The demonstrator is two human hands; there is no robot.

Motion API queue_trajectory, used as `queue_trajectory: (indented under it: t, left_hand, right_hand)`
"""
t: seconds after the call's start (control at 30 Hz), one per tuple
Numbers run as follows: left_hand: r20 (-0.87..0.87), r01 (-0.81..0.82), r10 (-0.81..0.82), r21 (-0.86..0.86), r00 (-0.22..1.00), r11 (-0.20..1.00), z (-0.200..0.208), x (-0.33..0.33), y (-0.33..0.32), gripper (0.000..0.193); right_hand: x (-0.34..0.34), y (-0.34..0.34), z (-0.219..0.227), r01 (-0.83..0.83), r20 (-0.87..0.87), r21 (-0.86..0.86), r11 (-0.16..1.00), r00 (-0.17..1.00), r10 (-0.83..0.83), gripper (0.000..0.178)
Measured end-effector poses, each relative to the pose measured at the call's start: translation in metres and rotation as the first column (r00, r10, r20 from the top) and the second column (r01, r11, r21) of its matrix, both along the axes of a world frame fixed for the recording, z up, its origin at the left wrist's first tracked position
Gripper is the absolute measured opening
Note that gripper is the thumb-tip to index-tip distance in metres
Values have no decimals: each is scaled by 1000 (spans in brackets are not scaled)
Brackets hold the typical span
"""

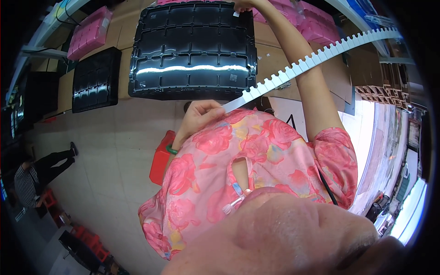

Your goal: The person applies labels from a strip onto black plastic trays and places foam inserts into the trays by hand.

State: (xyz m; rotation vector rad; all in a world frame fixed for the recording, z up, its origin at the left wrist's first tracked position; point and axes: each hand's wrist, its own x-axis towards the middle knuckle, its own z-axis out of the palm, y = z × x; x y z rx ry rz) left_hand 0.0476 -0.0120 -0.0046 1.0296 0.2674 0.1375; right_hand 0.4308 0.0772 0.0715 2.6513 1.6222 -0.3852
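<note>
My left hand pinches the near end of a long white strip, one edge of which has evenly spaced square tabs. The strip curves up to the far right, passing over my right forearm. A stack of glossy black plastic trays with moulded compartments sits on the table ahead of me. At its far right corner my right hand is closed, with a small white label at its fingertips. Part of that hand is cut off by the frame. Small greyish square patches show on the tray's near corners.
Another black tray stack stands to the left. Pink trays are at the far left, more pink trays at the far right. Cardboard covers the table. A red stool stands beside me; a person is farther left.
</note>
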Motion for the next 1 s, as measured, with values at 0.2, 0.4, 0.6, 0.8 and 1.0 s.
queue_trajectory:
  t: [0.2, 0.4, 0.6, 0.8, 1.0]
  left_hand:
    - [50, 2, -2, -12, 999, 1000, 8, 8, -1, 17]
    - [23, -50, 51, -40, 998, 998, 0, 2, -5, 18]
    - [-28, 44, -44, 18, 999, 999, 5, 9, -6, 17]
    - [-82, 191, -189, 15, 979, 982, 9, 21, -16, 18]
    - [-105, 86, -87, -14, 991, 996, 12, 15, -28, 19]
  right_hand:
    - [18, -18, 4, -296, 147, 3, 955, 945, 293, 16]
    - [47, -37, -31, 44, -558, 441, 896, 796, 235, 26]
    - [51, -15, -73, -67, -339, 499, 864, 903, 266, 21]
    - [12, 32, -51, -62, -190, 402, 914, 970, 150, 22]
    - [22, 63, -77, -307, 131, 372, 876, 952, 278, 20]
